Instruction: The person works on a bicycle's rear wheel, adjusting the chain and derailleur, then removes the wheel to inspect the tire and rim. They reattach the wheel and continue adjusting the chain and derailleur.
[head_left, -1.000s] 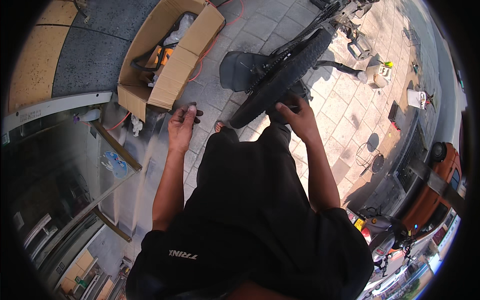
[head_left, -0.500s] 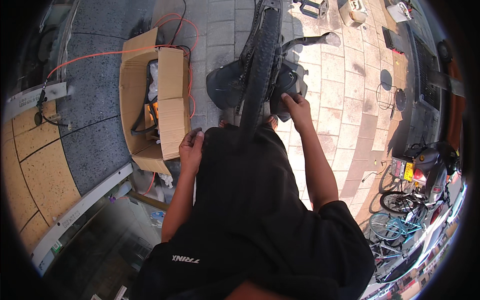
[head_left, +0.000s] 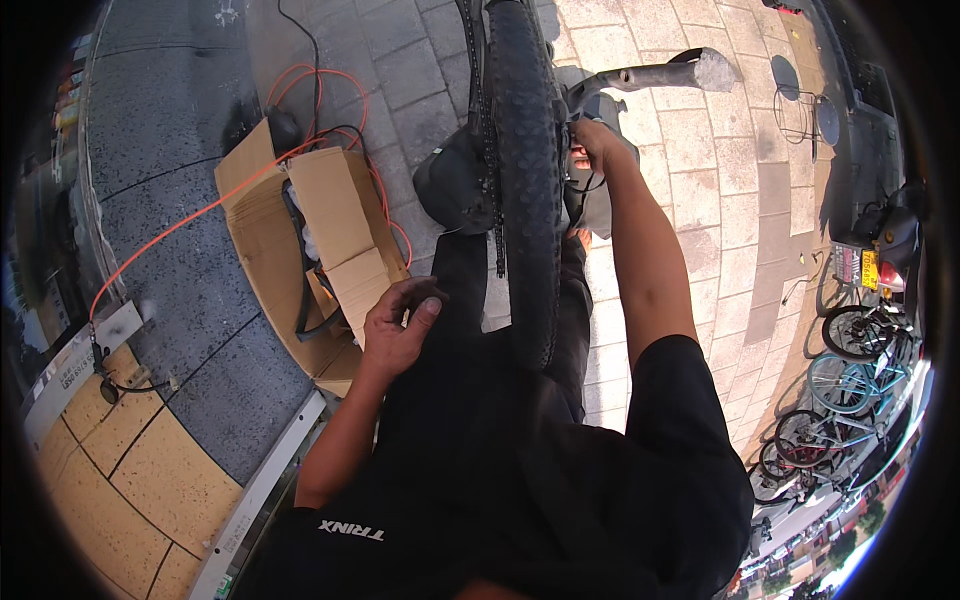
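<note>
A knobby black bicycle tyre [head_left: 525, 180] stands upright in front of me, its lower end in view between my legs. A chain [head_left: 497, 200] runs along its left side. My right hand [head_left: 603, 150] reaches in close to the right side of the wheel; its fingertips are mostly hidden there. A thin black cable [head_left: 588, 187] loops beneath this hand. Left of the wheel, my left hand [head_left: 400, 325] hangs above my dark trousers, palm up, fingers half curled, thumb apart, nothing seen in it. The fingertips look dirty.
An opened cardboard box [head_left: 345, 230] sits at left, with dark and orange items inside. An orange cord [head_left: 190, 220] crosses the pavement past it. A black arm with a worn grey end [head_left: 650, 75] sticks out right of the wheel. Parked bicycles [head_left: 845, 385] line the far right.
My right hand has moved up and inward against the wheel's side. My left hand has turned more palm up with its thumb out. The view has shifted, bringing the wheel closer.
</note>
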